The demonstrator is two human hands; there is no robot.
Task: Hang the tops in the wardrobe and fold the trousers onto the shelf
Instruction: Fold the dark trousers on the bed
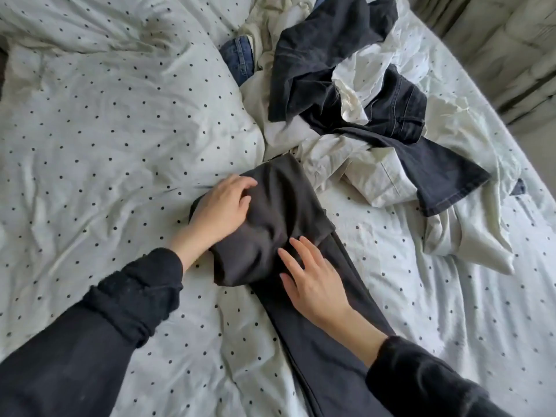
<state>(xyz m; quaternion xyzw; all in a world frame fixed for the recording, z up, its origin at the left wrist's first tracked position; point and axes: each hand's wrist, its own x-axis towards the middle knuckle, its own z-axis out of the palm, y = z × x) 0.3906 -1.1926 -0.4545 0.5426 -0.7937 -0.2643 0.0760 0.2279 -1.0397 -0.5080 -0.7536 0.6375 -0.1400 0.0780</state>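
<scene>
Dark grey trousers [279, 212] lie on the bed, their upper part folded back over the legs, which run toward the bottom edge of the view. My left hand [221, 207] rests on the left side of the folded part, fingers slightly bent over the cloth. My right hand [313, 281] lies flat on the trousers just below the fold, fingers straight. Behind them sits a heap with dark jeans [337, 64], white tops [370, 173] and blue jeans [240, 58].
The bed is covered by a white duvet with black dots [105, 139]. A pale curtain or wall [496, 40] runs along the bed's far right edge. No wardrobe or shelf is in view.
</scene>
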